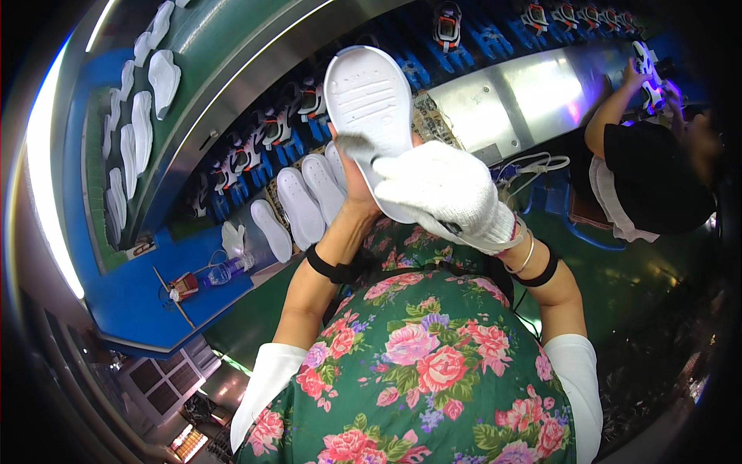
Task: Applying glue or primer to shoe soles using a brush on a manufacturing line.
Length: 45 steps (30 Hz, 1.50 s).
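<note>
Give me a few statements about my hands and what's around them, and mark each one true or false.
1. The left hand grips a white sole. True.
2. The left hand wears a glove. False: it is bare; the right hand wears a white glove.
3. The row of soles to the left of the left hand is black. False: those are white.
4. A plastic bottle is on the blue tabletop. True.
5. The green garment is plain. False: it has pink flowers.
</note>
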Each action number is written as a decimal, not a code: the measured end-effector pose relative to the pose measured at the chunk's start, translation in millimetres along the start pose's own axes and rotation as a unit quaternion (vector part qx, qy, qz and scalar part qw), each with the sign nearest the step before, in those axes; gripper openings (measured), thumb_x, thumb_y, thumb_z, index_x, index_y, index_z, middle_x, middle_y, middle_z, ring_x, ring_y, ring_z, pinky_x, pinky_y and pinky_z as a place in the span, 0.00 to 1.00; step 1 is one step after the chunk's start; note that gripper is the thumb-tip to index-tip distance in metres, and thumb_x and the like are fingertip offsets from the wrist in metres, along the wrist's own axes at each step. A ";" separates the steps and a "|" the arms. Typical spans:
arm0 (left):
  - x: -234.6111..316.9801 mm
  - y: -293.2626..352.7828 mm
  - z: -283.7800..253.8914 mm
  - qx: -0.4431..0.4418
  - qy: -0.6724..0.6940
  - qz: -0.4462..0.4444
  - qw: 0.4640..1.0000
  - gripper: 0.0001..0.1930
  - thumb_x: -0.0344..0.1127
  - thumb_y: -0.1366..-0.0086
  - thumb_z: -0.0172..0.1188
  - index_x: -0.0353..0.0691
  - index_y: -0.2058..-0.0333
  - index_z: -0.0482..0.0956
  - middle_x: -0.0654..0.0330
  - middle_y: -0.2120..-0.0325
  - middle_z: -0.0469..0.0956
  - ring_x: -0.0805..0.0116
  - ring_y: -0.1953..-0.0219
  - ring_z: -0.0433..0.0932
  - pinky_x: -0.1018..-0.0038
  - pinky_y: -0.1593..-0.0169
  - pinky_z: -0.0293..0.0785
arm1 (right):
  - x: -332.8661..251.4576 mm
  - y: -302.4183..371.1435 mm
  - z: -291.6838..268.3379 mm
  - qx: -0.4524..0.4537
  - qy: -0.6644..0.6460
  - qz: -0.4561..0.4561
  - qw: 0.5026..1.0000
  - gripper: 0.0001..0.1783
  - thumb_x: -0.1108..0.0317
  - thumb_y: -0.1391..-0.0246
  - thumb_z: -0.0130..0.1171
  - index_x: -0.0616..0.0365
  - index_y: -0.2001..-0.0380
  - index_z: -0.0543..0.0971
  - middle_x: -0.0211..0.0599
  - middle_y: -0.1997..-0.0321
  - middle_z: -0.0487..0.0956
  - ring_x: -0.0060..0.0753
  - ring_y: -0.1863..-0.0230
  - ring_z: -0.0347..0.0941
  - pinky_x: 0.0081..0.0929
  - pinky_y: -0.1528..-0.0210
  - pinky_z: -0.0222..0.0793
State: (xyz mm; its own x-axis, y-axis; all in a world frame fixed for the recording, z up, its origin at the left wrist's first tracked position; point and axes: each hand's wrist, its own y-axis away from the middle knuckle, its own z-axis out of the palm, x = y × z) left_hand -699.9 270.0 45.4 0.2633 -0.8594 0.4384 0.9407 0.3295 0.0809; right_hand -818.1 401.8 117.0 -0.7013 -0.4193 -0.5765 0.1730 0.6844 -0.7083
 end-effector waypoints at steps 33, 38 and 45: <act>38.3 -38.5 -14.7 -0.102 0.001 -0.145 0.984 0.56 0.86 0.47 0.35 0.42 0.36 0.64 0.44 0.60 0.76 0.51 0.68 0.80 0.61 0.65 0.77 | -0.3 28.4 -12.6 -0.065 -0.246 0.047 0.966 0.14 0.73 0.57 0.68 0.50 0.62 0.84 0.34 0.58 0.84 0.38 0.64 0.79 0.31 0.62 0.77; 41.8 -48.1 -19.8 -0.094 -0.042 -0.267 0.958 0.50 0.80 0.39 0.34 0.40 0.36 0.65 0.40 0.59 0.78 0.49 0.65 0.84 0.58 0.64 0.84 | 2.6 34.6 -4.7 -0.101 -0.014 -0.019 0.995 0.13 0.74 0.56 0.63 0.53 0.63 0.83 0.33 0.57 0.84 0.37 0.63 0.79 0.30 0.62 0.77; 48.9 -55.0 -27.5 -0.094 -0.091 -0.312 0.941 0.46 0.75 0.35 0.33 0.38 0.38 0.67 0.39 0.60 0.79 0.48 0.67 0.84 0.57 0.65 0.84 | 7.9 22.8 -20.6 -0.094 -0.127 0.081 0.984 0.14 0.74 0.57 0.70 0.54 0.63 0.86 0.37 0.59 0.85 0.39 0.64 0.80 0.32 0.61 0.76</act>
State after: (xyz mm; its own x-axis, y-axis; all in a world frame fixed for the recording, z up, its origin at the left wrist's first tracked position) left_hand -732.8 199.1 37.7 -0.3781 -0.7762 0.5046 0.9256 -0.3067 0.2218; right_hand -833.9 426.4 104.7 -0.4759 -0.4142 -0.7759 0.1203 0.8432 -0.5239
